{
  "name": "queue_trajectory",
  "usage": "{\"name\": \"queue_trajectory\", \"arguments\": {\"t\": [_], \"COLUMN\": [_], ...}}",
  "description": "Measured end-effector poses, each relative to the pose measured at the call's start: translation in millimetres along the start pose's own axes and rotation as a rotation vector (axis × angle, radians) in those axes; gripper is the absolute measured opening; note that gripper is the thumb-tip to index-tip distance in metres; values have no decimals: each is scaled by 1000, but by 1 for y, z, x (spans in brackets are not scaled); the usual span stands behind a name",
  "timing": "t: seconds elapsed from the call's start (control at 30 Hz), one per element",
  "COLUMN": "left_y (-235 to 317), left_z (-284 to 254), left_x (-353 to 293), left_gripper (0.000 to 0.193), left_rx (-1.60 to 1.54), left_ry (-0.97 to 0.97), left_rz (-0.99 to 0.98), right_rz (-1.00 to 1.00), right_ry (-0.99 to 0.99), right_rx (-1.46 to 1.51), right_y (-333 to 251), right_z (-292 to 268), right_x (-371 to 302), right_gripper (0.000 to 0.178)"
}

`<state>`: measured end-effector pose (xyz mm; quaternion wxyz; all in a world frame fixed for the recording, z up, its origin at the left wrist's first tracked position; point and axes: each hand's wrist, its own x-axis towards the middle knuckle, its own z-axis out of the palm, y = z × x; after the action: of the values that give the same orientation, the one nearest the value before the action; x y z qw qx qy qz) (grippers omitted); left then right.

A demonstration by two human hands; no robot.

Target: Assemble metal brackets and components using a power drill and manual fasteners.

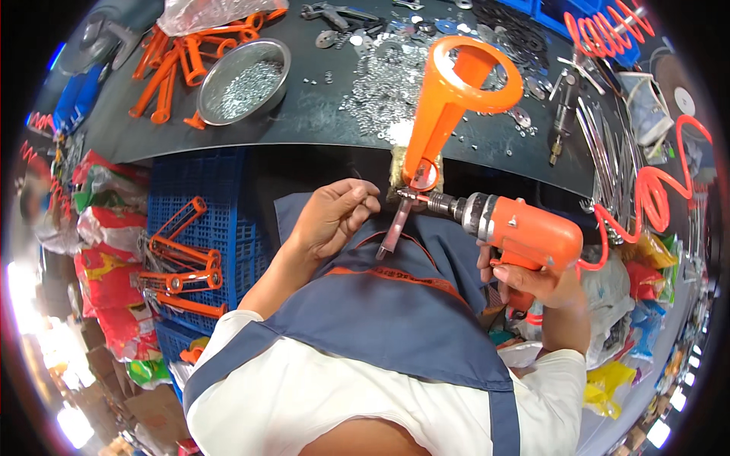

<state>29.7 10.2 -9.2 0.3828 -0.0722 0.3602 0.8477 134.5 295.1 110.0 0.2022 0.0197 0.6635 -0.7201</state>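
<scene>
My right hand (544, 287) grips an orange-red pneumatic drill (532, 232) by its handle. The drill lies level, its chuck and bit pointing left at the lower end of an orange metal part (437, 125). That part has a large ring at its top and leans at the table's edge, with a narrow strip-like arm (394, 228) hanging below it. To the left of the bit is my left hand (338, 216), thumb and fingers pinched together. Whatever the pinch holds, if anything, is too small to make out. The bit's exact contact with the part is unclear.
A metal bowl (245, 82) of small hardware stands on the dark table (312, 125), beside more orange parts (171, 72). Loose small metal pieces (376, 95) are heaped behind the work. Blue crates (179, 178) with orange frames stand at left. A coiled red hose (654, 190) runs at right.
</scene>
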Motion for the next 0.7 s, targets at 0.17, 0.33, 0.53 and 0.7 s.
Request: {"name": "queue_trajectory", "arguments": {"t": [0.17,0.33,0.53,0.7], "left_y": [-14,-11,-21,-13], "left_z": [4,22,5,15], "left_x": [5,0,7,3], "left_gripper": [17,15,10,23], "left_rx": [-181,-116,-180,-16], "left_ry": [-110,136,-117,-94], "left_rz": [-37,-58,6,47], "right_rz": [-67,-45,18,-27], "right_ry": [-59,-15,12,1], "right_rx": [97,119,188,210], "right_y": [18,31,31,37], "right_z": [7,9,9,10], "right_x": [6,8,9,8], "right_gripper": [35,31,32,34]}}
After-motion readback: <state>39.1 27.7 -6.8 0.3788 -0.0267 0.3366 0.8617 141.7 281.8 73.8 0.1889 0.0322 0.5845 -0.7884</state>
